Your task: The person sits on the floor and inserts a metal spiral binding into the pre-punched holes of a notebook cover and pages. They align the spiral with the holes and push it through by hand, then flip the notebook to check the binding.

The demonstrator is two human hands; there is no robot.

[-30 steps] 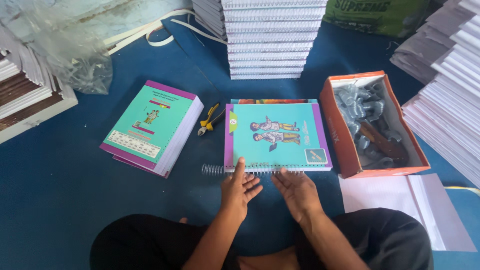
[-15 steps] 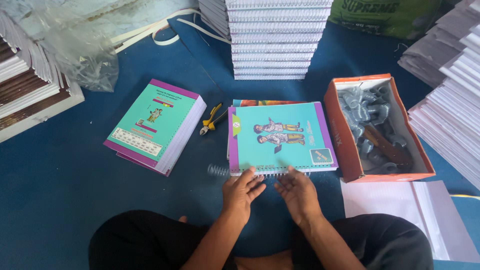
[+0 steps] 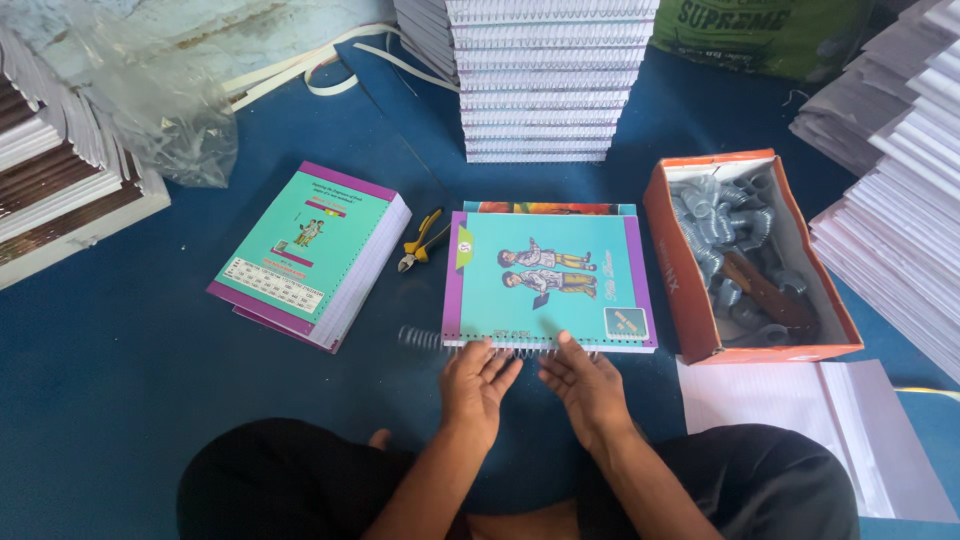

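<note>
The fingers of both hands are spread flat and loose, closed around nothing, their tips resting on the metal spiral wire coil (image 3: 470,343) that runs along the near edge of a teal-covered notebook with a purple margin and a picture of two children (image 3: 548,280). The left hand (image 3: 476,381) lies with its fingertips on the coil toward the left half of that edge, where a short length of wire sticks out past the book's corner; the right hand (image 3: 584,383) is just beside it, thumb and forefinger touching the binding near the middle. The notebook lies flat on the blue floor covering (image 3: 120,380), directly in front of the seated person's dark-trousered knees. Just left of the book lie yellow-handled pliers (image 3: 421,240), and further left a thick stack of unbound teal-and-purple covered pages (image 3: 310,252). To the right, almost touching the book, stands an open orange cardboard box full of grey wire coils (image 3: 745,255), with white paper sheets (image 3: 800,420) below it. Behind the book rises a tall pile of white spiral-bound notebooks (image 3: 550,75), and crumpled clear plastic (image 3: 150,110) sits at the far left.
</note>
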